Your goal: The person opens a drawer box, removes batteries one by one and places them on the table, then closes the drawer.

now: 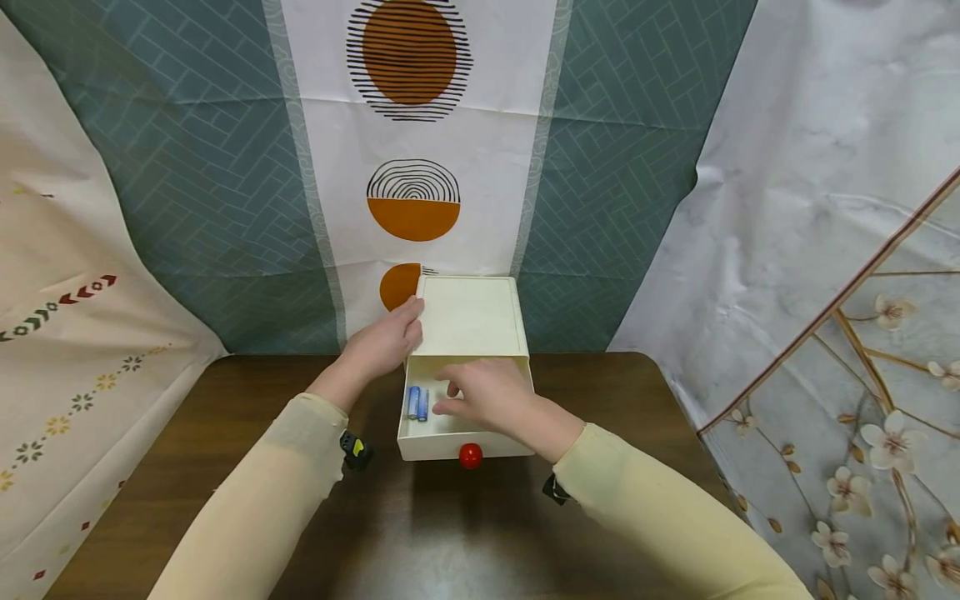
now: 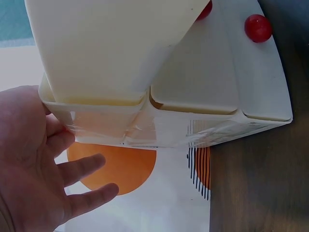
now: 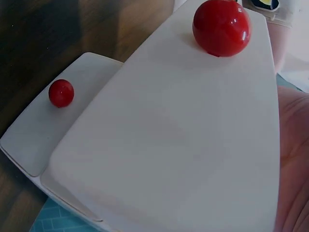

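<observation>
A small white drawer cabinet (image 1: 472, 312) stands on the table with its top drawer (image 1: 431, 450) pulled out. Two blue batteries (image 1: 417, 403) lie side by side at the left inside that drawer. My left hand (image 1: 384, 342) touches the cabinet's left side near the top; in the left wrist view its fingers (image 2: 82, 169) are spread, some clear of the cabinet. My right hand (image 1: 495, 396) reaches into the drawer, right of the batteries, thumb and forefinger apart with nothing visible between them. The drawer front hides its fingers in the right wrist view.
A red round knob (image 1: 470, 456) sticks out from the open drawer's front. Lower drawers are closed, one with a red knob (image 2: 258, 28). Dark wooden table (image 1: 360, 533) surrounds the cabinet; a patterned cloth (image 1: 412, 133) hangs behind it.
</observation>
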A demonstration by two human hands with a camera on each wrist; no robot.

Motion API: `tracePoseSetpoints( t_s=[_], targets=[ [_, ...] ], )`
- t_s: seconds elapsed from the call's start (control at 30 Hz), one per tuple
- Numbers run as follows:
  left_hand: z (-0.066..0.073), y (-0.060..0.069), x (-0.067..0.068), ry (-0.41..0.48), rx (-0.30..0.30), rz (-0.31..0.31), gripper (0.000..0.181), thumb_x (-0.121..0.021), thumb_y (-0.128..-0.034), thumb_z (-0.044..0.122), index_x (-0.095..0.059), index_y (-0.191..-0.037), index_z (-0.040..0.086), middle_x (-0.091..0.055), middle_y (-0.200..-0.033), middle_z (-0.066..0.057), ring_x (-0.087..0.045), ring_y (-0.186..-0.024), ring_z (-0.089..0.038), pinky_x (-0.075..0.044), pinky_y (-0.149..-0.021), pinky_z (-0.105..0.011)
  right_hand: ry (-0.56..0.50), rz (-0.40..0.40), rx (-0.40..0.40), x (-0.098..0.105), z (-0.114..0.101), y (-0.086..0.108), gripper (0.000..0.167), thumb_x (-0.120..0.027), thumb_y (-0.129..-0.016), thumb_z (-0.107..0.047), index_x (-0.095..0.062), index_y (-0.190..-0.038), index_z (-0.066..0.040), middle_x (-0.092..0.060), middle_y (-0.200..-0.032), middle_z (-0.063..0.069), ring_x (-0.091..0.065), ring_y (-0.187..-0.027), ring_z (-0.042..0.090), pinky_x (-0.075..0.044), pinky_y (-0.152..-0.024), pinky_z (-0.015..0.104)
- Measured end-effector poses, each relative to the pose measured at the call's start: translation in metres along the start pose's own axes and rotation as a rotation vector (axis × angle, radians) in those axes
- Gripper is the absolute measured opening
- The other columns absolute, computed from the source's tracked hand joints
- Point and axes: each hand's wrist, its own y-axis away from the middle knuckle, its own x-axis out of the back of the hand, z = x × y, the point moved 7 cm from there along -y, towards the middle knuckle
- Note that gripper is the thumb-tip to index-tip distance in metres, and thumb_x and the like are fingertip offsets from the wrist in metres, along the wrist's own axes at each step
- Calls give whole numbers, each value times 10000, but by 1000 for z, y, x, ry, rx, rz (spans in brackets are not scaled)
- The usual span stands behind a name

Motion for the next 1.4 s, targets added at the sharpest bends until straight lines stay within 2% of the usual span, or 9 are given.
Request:
tracePoseSetpoints(
  t_s=[0.13,0.3,0.4,0.53,0.73,0.93,1.17,1.4],
  targets=[
    [3,2,1,-8,8,0,630,-299,-1181,295,-278,-1736,-3,-225,-1805,-205,-315,-1634,-370,-291,-1314,-529,-15,-47,-11,-5,-2,-6,481,-823,-998,-456,-774,-1394,-187,-824,-1037,-78,-758,-945,132,-558,-719,331],
    [2,2,0,11,11,-5,627,-294,-1181,284,-262,-1740,1,-209,-1811,-195,-303,-1640,-367,-261,-1326,-522,-12,-74,2,-13,-6,-13,480,-844,-973,-482,-786,-1353,-195,-752,-854,-136,-680,-792,87,-515,-650,308],
    [2,2,1,21,12,-6,627,-296,-1181,280,-258,-1742,2,-204,-1812,-193,-302,-1639,-369,-257,-1327,-523,-2,-81,8,-19,-7,-19,446,-848,-965,-499,-790,-1301,-211,-666,-747,-173,-622,-709,67,-474,-588,306],
    [3,3,2,26,9,0,626,-304,-1179,274,-263,-1740,0,-206,-1811,-195,-300,-1640,-369,-260,-1326,-526,10,-89,9,-21,-10,-23,366,-839,-970,-503,-780,-1185,-214,-577,-669,-148,-563,-644,88,-400,-547,305],
    [3,3,3,22,10,1,625,-310,-1180,278,-266,-1740,4,-208,-1812,-194,-290,-1645,-364,-257,-1327,-529,53,-75,6,-21,-15,-25,325,-846,-960,-518,-727,-986,-216,-556,-652,-112,-549,-621,113,-396,-535,323],
    [3,3,1,22,14,-8,627,-307,-1180,279,-260,-1744,11,-200,-1815,-189,-294,-1643,-369,-262,-1325,-533,62,-52,14,-28,-11,-31,343,-868,-931,-510,-665,-860,-243,-529,-617,-110,-530,-594,97,-386,-518,314],
    [3,4,1,25,21,-7,628,-302,-1180,281,-256,-1745,12,-194,-1817,-184,-278,-1650,-362,-247,-1331,-524,45,-76,7,-25,-14,-28,315,-860,-946,-465,-689,-852,-217,-521,-608,-87,-527,-594,108,-367,-517,303],
    [4,4,2,30,15,-4,627,-302,-1177,275,-261,-1744,9,-199,-1815,-189,-281,-1648,-365,-249,-1330,-527,61,-90,-16,-27,-14,-30,338,-863,-950,-486,-680,-845,-222,-499,-608,-86,-506,-596,111,-339,-523,293]
  ],
)
